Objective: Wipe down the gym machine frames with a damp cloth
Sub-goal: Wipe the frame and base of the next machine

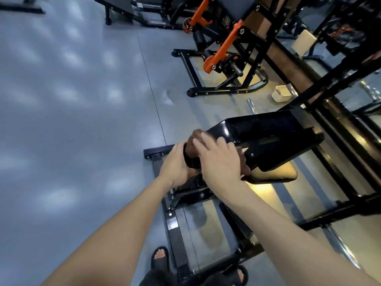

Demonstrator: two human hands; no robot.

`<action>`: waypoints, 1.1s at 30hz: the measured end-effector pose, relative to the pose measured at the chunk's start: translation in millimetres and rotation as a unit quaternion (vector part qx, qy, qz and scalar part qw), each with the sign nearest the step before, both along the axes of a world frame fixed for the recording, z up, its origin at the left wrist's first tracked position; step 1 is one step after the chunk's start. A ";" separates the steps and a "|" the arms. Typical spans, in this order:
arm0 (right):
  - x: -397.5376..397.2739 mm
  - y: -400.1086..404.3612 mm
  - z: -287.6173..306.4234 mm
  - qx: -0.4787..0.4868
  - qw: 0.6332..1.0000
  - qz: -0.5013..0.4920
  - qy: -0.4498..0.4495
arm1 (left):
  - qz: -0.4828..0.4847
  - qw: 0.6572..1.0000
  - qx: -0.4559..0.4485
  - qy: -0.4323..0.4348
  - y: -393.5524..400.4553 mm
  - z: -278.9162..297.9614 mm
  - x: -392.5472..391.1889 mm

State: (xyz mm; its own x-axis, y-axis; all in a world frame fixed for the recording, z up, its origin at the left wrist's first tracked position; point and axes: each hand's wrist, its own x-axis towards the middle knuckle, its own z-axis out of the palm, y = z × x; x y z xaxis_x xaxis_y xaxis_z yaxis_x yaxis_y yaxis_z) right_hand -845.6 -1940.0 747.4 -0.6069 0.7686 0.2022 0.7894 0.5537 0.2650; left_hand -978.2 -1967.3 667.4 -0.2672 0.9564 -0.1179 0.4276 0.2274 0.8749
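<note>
Both hands on machine frame (266, 139); right hand (220, 159) presses brown cloth (195, 139).

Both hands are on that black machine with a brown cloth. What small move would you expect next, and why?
Probably slide the right hand, which presses the brown cloth on the black frame, further along toward the glossy far end, while the left hand grips the near end.
</note>
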 end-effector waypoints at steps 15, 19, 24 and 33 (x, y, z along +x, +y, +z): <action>14.9 -19.1 14.9 -0.075 0.995 0.029 -0.066 | 0.027 0.999 -0.016 -0.036 -4.4 -4.7 2.8; 8.1 9.4 36.1 -0.016 0.998 -0.061 -0.010 | 0.017 0.999 -0.025 -0.033 -4.9 -0.8 4.3; -13.4 -11.4 13.5 -0.087 0.995 0.002 -0.039 | 0.004 1.000 -0.016 -0.010 -3.5 -4.3 1.9; 66.5 33.9 50.4 -0.039 0.977 -0.120 0.172 | 0.003 0.999 -0.041 0.012 -0.9 5.2 5.6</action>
State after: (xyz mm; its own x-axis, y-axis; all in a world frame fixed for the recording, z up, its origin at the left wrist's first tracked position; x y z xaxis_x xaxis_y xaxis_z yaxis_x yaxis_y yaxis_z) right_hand -779.1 -1906.1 797.8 -0.3137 0.9014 0.2984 0.9338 0.3498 -0.0749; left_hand -972.6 -1968.2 672.6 -0.2758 0.9425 -0.1889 0.4464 0.2996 0.8432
